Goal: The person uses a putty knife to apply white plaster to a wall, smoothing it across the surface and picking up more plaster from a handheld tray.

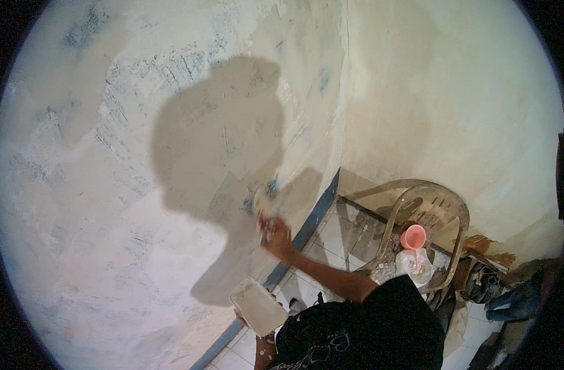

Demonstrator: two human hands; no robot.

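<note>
Head cam, looking down along the wall.

R hand [274, 233] is up against the wall [109, 203], fingers wrapped round a small scraper/putty knife [261, 203]; blade end sits flat on the plaster just above my knuckles. Blade detail is blurred, can't tell its exact shape. Arm runs from lower right up to it, elbow bent.

L hand [257, 333] is low, near bottom edge, mostly hidden under a flat board [257, 306] loaded w/ pale filler. Hand is closed on the board from below; only a bit of it shows under the board's lower edge. Board is tilted, held close to my chest, apart from the wall.

Wall: patchy, off-white skim w/ grey-blue scrape marks upper left and a smoother cream area right of the inside corner [345, 92]. My shadow [226, 154] falls on the wall left of the R hand, head + arm outline.

Floor: pale tiles [331, 237] w/ a blue skirting strip [312, 219] along the wall base, running diagonally down-left.

Right of my arm: tan plastic chair [445, 203] pushed into the corner area. On its seat, a pink cup [412, 236] and just below it a crumpled clear plastic bag [414, 262], touching or nearly so. Dark rags/clutter [510, 299] on floor to the right of the chair.

Me: black shirt [368, 327] fills bottom centre.
</note>
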